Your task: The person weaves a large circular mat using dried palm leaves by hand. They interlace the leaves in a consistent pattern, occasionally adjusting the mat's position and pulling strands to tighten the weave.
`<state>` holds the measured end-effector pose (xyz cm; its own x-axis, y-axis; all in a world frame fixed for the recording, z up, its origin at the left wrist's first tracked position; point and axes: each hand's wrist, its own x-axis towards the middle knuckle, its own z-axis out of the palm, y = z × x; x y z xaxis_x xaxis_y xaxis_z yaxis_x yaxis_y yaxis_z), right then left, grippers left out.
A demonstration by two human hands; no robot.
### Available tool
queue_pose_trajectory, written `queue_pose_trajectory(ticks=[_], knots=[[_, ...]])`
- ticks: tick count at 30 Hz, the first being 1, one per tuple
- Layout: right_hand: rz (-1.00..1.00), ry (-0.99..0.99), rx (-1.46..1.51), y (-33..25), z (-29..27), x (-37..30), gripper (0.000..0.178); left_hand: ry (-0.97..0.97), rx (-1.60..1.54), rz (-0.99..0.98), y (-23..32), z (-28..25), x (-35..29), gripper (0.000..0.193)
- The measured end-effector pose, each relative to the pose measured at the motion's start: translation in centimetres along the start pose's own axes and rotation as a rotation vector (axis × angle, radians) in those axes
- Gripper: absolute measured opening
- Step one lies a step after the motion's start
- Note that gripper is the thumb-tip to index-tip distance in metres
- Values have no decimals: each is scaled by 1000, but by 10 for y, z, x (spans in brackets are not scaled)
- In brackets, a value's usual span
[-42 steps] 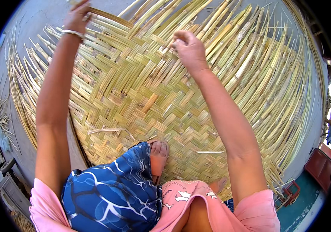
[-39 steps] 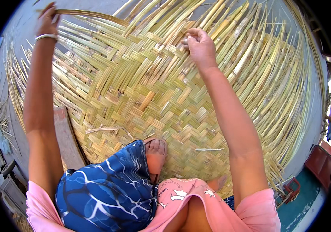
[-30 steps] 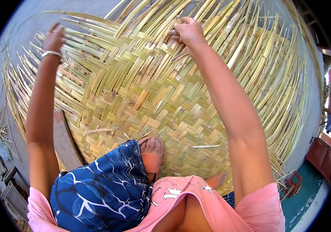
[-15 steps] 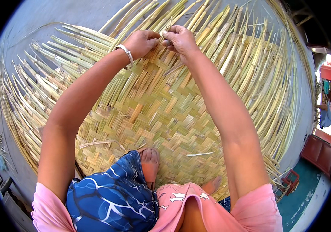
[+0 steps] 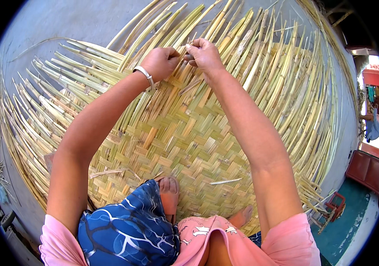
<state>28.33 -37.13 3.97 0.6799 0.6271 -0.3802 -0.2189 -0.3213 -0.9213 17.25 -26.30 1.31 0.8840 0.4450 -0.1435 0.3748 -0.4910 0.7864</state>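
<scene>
Left hand [image 5: 160, 62] and right hand [image 5: 205, 55] side by side at twelve o'clock, fingers curled, apparently pinching one bamboo strip [image 5: 188, 66] between them, woven mat [image 5: 185, 146] spreading beneath toward six, bare foot [image 5: 169, 197] resting on it, grey floor [image 5: 79, 22] around.

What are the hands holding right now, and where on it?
Both the left hand and right hand pinch loose strips at the mat's woven edge; the exact grip is hidden.

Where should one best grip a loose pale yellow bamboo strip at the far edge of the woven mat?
Probably at the free end of a pale yellow bamboo strip, pinched from above across its flat faces, where the left hand and right hand work; lower down it is locked in the woven mat.
</scene>
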Motion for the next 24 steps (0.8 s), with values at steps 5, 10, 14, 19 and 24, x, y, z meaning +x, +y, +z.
queue_pose_trajectory(ticks=[5, 10, 14, 19, 24], knots=[[9, -22, 113, 7, -2, 3, 17, -133, -99, -26, -19, -3, -3, 25], [43, -81, 94, 6, 3, -3, 28, -150, -213, -90, -14, -8, -9, 19], [83, -128, 6, 12, 4, -12, 31, -98, -106, -2, -22, -4, -13, 24], [170, -182, -27, 22, 10, -32, 25, -48, -43, 36, -22, -3, -19, 25], [108, -162, -68, 34, 25, -39, 25, -44, 460, 183, 4, -22, -44, 21]])
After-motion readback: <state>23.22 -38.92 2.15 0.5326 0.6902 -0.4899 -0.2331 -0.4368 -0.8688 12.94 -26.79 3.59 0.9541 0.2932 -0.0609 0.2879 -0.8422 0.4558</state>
